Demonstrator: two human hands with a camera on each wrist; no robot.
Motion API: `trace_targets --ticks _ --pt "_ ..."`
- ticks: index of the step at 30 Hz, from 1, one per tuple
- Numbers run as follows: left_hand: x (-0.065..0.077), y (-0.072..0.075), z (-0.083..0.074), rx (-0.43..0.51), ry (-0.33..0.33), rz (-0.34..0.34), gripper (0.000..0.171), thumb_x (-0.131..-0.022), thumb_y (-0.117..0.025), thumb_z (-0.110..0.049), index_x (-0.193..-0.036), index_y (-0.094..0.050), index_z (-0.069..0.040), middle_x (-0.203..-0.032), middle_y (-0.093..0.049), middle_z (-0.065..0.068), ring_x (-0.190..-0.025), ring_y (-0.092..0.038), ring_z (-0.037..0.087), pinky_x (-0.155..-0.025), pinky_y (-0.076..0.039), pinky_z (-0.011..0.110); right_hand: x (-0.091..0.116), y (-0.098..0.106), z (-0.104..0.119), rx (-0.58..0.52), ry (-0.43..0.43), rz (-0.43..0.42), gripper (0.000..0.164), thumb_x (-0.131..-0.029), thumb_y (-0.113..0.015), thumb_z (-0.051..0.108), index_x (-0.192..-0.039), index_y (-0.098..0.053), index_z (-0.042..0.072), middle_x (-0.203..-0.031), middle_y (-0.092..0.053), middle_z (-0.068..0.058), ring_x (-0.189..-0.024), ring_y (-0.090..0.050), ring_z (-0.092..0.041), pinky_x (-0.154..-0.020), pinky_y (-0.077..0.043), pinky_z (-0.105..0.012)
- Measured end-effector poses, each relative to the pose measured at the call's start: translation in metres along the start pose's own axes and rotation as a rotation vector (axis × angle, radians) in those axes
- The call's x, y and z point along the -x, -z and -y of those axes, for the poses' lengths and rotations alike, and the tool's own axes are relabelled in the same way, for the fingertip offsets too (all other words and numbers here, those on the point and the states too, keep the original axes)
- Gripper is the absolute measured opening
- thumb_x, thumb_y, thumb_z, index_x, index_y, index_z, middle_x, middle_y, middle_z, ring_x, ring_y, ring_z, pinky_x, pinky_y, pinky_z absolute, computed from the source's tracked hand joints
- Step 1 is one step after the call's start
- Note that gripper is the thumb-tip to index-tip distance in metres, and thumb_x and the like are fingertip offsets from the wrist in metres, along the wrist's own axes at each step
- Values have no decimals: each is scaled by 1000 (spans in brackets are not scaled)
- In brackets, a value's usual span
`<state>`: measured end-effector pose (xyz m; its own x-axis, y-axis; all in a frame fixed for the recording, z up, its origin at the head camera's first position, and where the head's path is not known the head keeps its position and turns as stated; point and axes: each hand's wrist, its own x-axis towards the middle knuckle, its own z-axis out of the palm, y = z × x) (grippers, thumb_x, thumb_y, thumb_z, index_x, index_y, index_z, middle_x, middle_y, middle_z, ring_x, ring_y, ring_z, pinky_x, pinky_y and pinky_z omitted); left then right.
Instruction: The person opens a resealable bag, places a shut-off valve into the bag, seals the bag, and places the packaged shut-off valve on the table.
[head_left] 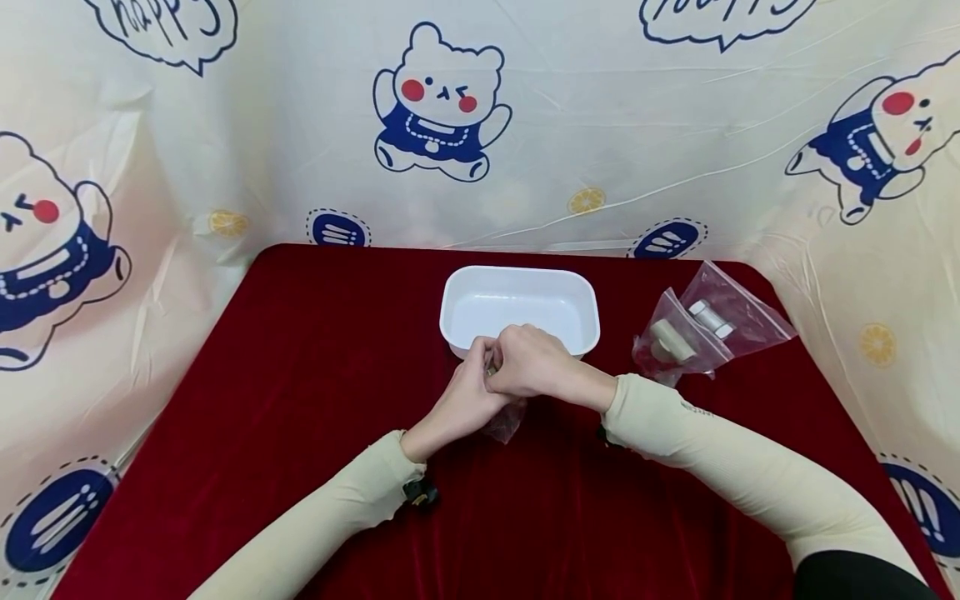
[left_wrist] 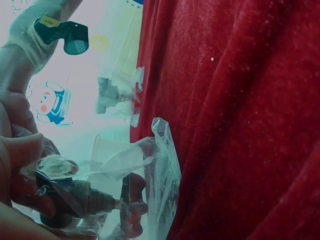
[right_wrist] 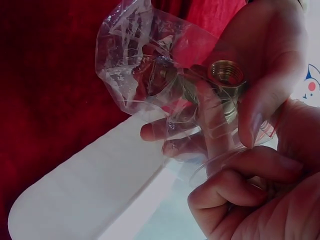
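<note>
Just in front of the white tray, both hands meet at a clear plastic bag (head_left: 504, 422). Inside it is a brass valve (left_wrist: 85, 197) with a stem and a small handle; its threaded opening (right_wrist: 226, 74) faces up in the right wrist view. My left hand (head_left: 467, 397) holds the bag with the valve in it, fingers curled around the brass body. My right hand (head_left: 534, 363) pinches the bag's plastic close beside the left thumb, its fingers (right_wrist: 235, 192) bent. The pinched bit of plastic is mostly hidden by the fingers.
A white plastic tray (head_left: 517, 272) stands behind the hands on the red cloth (head_left: 322, 367). To the right lie two zip bags, one with a beige piece (head_left: 672, 340), the other with a pale metal fitting (head_left: 710, 319). A printed curtain (head_left: 300, 108) hangs around the table.
</note>
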<state>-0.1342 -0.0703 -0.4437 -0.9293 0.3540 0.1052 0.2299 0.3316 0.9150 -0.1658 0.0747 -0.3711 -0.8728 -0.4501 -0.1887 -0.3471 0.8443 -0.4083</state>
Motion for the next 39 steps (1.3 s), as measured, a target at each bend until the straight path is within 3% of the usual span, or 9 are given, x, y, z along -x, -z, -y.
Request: trace_targets --ticks 8,9,16,19,23,28,31,36,39 --pt "1 0 2 -4 21 -2 53 -88 -79 -10 -129 -46 -4 -109 -62 7 -87 -56 17 -81 -46 33 -3 -6 -4 -45 13 -1 37 -72 -70 17 -49 -41 21 -45 -32 11 -49 -34 -11 -44 -29 -28" --pt "1 0 2 -4 24 -3 54 -88 -80 -10 -129 -47 -4 -110 -63 7 -88 -57 18 -82 -47 33 -10 -14 -13 -49 30 -13 36 -72 -70 19 -50 -42 22 -45 -32 11 -49 -33 -11 -43 -28 -28" --pt "1 0 6 -19 39 3 59 -87 -82 -11 -133 -46 -1 -116 -63 10 -94 -59 19 -86 -49 35 -8 -11 -6 -44 7 6 32 -71 -66 15 -49 -44 19 -45 -35 9 -50 -40 -12 -45 -34 -29" --pt "1 -1 7 -27 36 2 58 -87 -82 -12 -131 -46 -1 -115 -64 9 -94 -59 18 -85 -49 34 -12 -18 -13 -42 26 -7 32 -71 -68 18 -49 -44 22 -46 -36 11 -51 -40 -12 -44 -34 -29" --pt "2 0 6 -6 28 24 60 -89 -83 -17 -134 -45 -4 -116 -65 7 -96 -61 16 -87 -50 35 -10 -15 -15 -49 53 14 35 -76 -72 23 -52 -46 23 -49 -39 11 -52 -40 -12 -46 -34 -29" --pt "4 6 6 45 26 85 74 -91 -85 -32 -145 -39 -11 -133 -63 3 -113 -64 15 -99 -50 39 1 4 -19 -148 123 93 27 -89 -74 24 -64 -64 17 -56 -54 9 -53 -49 -9 -52 -42 -26" --pt "4 14 5 71 28 115 71 -100 -74 -37 -154 -36 -10 -139 -62 7 -123 -62 20 -106 -48 43 9 14 -25 -226 206 84 20 -95 -74 22 -76 -73 13 -62 -62 9 -57 -55 -8 -58 -47 -27" --pt "0 28 3 141 15 107 52 -116 -35 -29 -155 -42 4 -136 -64 21 -127 -60 34 -110 -44 53 29 27 -27 -231 302 20 22 -100 -74 30 -82 -74 16 -57 -58 11 -51 -54 -9 -57 -47 -29" --pt "-3 34 4 139 2 86 47 -115 -33 -20 -149 -49 8 -134 -65 23 -126 -60 38 -108 -45 54 41 30 -26 -218 291 56 22 -98 -78 35 -86 -74 17 -54 -58 12 -47 -56 -9 -55 -49 -29"
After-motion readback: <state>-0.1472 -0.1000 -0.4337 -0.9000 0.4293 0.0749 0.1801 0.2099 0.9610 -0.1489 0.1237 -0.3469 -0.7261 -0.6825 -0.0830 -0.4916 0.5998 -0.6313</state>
